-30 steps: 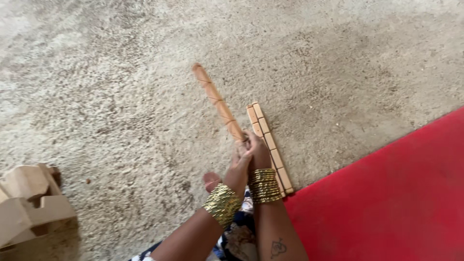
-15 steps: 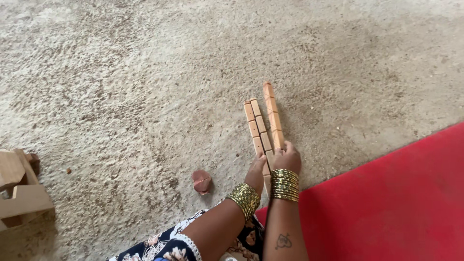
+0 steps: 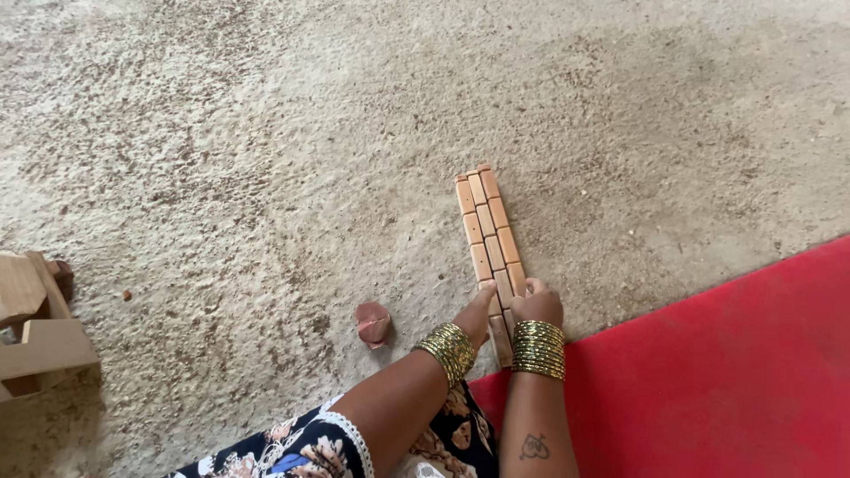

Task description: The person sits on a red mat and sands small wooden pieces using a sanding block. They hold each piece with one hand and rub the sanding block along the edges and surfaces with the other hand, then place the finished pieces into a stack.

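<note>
While pressed to the near end of two notched tan wooden strips (image 3: 488,243) laid flush (apparently aligning them): left hand (image 3: 473,318) flat, right hand (image 3: 537,305) curled, neither gripping.

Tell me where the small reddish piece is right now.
In the head view, the reddish piece lies on the bare floor just left of the left hand, apart from the wooden strips.

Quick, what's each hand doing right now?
Left hand: open, fingers resting against the left side of the wooden strips on the floor.
Right hand: curled, fingertips pressing on the strips' near end; it grips nothing.
</note>
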